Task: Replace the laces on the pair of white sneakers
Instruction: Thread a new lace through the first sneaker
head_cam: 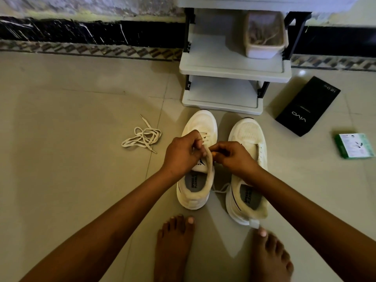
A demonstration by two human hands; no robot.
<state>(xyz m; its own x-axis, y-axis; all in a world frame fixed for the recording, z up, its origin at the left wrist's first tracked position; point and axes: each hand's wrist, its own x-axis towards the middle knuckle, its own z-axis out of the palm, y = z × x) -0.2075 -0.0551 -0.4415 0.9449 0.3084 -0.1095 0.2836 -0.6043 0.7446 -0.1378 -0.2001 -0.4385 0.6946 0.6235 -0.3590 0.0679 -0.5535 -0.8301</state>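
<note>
Two white sneakers stand side by side on the tiled floor, toes pointing away from me. Over the left sneaker [200,123], my left hand [182,153] pinches a white lace near the upper eyelets, by the raised tongue. My right hand [234,157] pinches the lace from the other side, fingertips close to the left hand's. Some lace is threaded through the lower eyelets of this shoe. The right sneaker [247,135] shows no laces across its front. A loose lace end [220,189] lies on the floor between the shoes. A loose white lace [143,136] lies bundled to the left.
A low grey shoe rack [234,68] stands just beyond the sneakers, with a small plastic tub [264,35] on its shelf. A black phone box [307,106] and a green-and-white box [355,145] lie on the right. My bare feet [175,245] are near the heels.
</note>
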